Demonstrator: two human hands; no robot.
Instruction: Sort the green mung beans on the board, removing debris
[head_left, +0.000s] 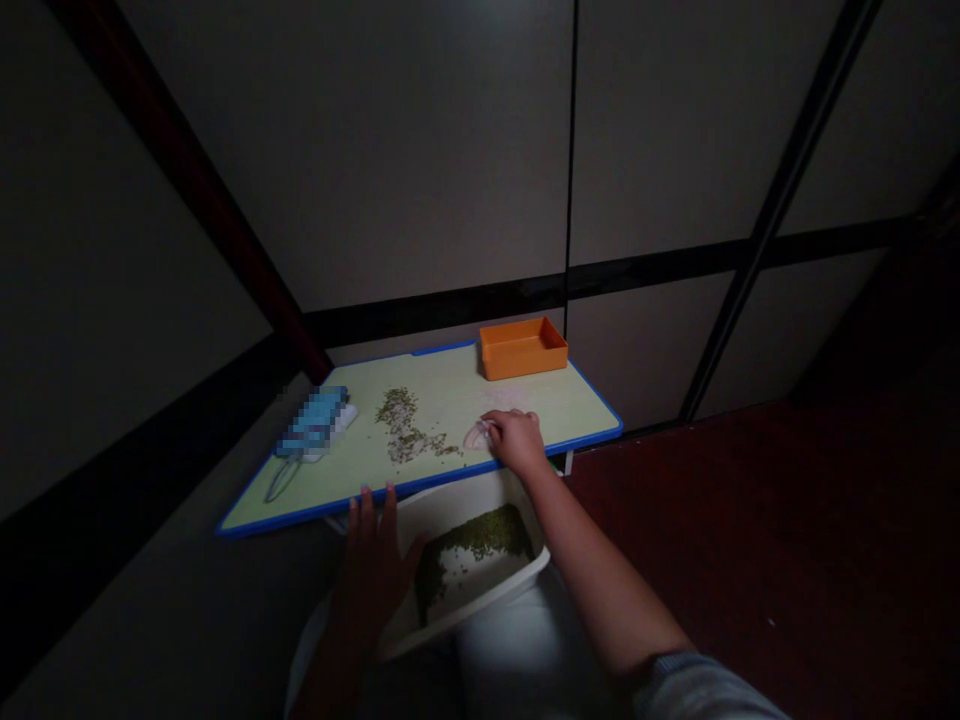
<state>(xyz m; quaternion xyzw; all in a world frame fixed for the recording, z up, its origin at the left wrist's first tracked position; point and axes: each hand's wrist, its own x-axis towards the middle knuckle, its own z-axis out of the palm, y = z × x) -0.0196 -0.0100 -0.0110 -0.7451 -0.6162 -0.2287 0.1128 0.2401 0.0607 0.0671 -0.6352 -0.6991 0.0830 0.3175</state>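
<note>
My right hand (517,438) is over the front part of a pale table top (450,375) with a blue edge. Its fingers are bent together and point left; what they hold, if anything, I cannot make out. A pale pink fan-shaped patch (475,436) shows beside the fingertips, either a flat piece or a print. Small green-brown grains (405,440) lie scattered left of it. Below the table edge is a white basin (525,580) with green grains (487,530) heaped along its far side. My left hand (375,550) has its fingers spread at the basin's left side, near the table edge.
An orange open box (525,358) stands at the table's back right. At the left lies a blurred-out blue item (313,420) with a looped strap (281,478). A panelled wall (435,180) rises behind, and dark red floor (787,540) extends to the right.
</note>
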